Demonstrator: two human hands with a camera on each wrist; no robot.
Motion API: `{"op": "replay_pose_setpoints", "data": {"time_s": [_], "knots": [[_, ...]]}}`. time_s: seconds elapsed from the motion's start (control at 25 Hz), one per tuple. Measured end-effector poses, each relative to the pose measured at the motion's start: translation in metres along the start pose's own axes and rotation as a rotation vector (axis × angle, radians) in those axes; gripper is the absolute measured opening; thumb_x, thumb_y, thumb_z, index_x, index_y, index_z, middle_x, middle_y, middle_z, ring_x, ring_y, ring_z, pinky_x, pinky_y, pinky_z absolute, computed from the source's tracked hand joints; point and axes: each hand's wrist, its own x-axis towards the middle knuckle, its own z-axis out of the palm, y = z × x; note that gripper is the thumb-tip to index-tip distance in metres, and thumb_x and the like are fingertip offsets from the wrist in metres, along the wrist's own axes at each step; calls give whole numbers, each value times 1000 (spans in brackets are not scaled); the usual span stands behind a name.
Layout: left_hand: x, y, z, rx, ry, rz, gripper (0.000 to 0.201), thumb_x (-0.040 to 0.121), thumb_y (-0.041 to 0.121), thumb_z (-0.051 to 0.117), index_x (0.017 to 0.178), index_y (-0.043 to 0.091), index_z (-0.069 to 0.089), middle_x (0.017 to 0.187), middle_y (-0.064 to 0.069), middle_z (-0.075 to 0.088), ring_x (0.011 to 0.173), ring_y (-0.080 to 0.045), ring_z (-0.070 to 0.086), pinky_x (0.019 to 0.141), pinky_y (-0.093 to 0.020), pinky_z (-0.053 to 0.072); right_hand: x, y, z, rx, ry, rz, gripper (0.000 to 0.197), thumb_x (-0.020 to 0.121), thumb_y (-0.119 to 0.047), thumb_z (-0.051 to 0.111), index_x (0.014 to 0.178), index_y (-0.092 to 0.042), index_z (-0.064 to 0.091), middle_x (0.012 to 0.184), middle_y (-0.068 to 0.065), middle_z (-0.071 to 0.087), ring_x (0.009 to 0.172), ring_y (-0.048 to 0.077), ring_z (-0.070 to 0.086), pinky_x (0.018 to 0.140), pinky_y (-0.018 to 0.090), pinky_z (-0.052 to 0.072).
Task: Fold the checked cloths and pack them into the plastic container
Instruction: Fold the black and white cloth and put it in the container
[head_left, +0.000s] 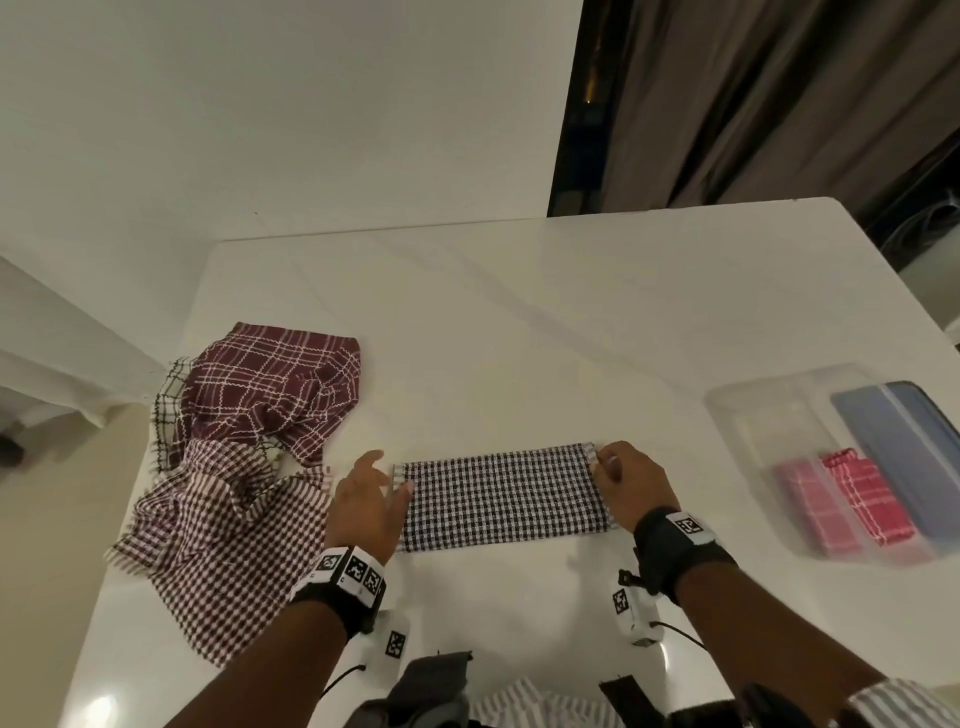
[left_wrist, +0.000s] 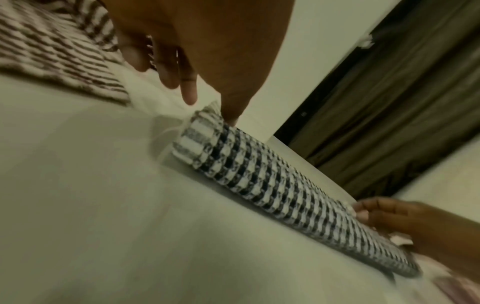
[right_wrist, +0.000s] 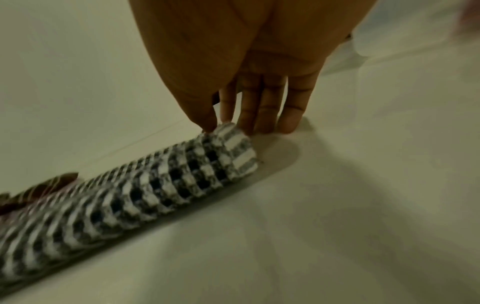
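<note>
A black-and-white checked cloth (head_left: 501, 499) (left_wrist: 272, 185) (right_wrist: 155, 195) lies folded into a long strip on the white table (head_left: 519, 322), in front of me. My left hand (head_left: 387, 475) (left_wrist: 207, 98) is at its left end with fingers spread and straight, and only the thumb tip touches the far left corner. My right hand (head_left: 602, 465) (right_wrist: 218, 125) is at the right end, where thumb and forefinger pinch the far right corner. The clear plastic container (head_left: 737, 410) stands at the right and holds folded pink checked cloths (head_left: 841, 504).
A loose heap lies at the table's left: a maroon plaid cloth (head_left: 270, 384), a brown-and-white small-check cloth (head_left: 223, 530) (left_wrist: 52, 51) and a white cloth with black grid lines (head_left: 169, 410). A blue lid (head_left: 904, 447) rests on the container's far side. Curtains (head_left: 779, 104) hang behind the table.
</note>
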Motion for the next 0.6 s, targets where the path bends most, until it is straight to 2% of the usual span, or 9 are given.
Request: {"op": "replay_pose_setpoints", "data": {"time_s": [0.08,0.12,0.16,0.24,0.32,0.4,0.44,0.52,0.6], "knots": [[-6,7,3,182,105,110,62,86,46,67,136,16,45,126,-5,57,119,-28,51,98,-50,44,-9,-2,4,-191,113,-105,42,92,-44,46,129,-25,48,125,1,51,118,26,49,91,38,45],[-8,12,6,230,110,180,64,86,48,65,138,16,44,134,-6,53,126,-28,47,104,-51,40,-15,-10,7,-234,161,-178,49,92,-43,47,137,-24,43,136,3,46,127,28,42,101,44,42],[-10,19,11,246,71,251,66,87,49,62,140,17,41,140,-6,48,132,-27,42,109,-51,35,-21,-23,12,-220,170,-272,53,94,-43,45,142,-23,38,145,4,40,135,27,35,109,47,35],[-14,33,29,244,-68,384,71,90,51,51,148,15,31,153,-7,36,143,-26,30,118,-47,25,-31,-57,26,-181,65,-468,59,98,-44,36,151,-20,27,157,4,27,146,25,19,119,47,20],[-19,43,54,271,-217,468,74,94,50,36,155,13,16,163,-6,14,151,-24,11,123,-46,15,-35,-78,53,-290,-91,-608,63,99,-43,27,155,-16,15,163,4,11,151,22,2,122,46,9],[-26,41,70,301,-303,447,75,95,49,22,156,13,1,163,-2,-7,152,-20,-7,123,-46,12,-38,-77,76,-420,-186,-622,67,100,-47,19,156,-15,0,164,2,-7,149,18,-14,122,46,3],[-28,35,72,317,-305,427,75,95,53,19,156,14,-2,163,-1,-13,151,-20,-11,123,-45,8,-37,-68,82,-458,-209,-607,69,100,-53,16,155,-17,-6,163,0,-14,148,17,-19,121,47,0],[-30,20,66,369,-279,411,84,94,67,15,156,13,-3,163,-2,-14,151,-20,-11,124,-42,2,-34,-44,78,-510,-187,-609,77,97,-64,15,154,-19,-10,162,-2,-19,147,17,-21,119,46,-4],[-28,8,57,414,-255,404,92,91,75,14,156,11,-2,164,-4,-9,152,-21,-8,124,-41,3,-26,-15,60,-526,-125,-591,81,95,-67,19,155,-18,-8,163,0,-15,149,19,-17,119,47,-3]]}}
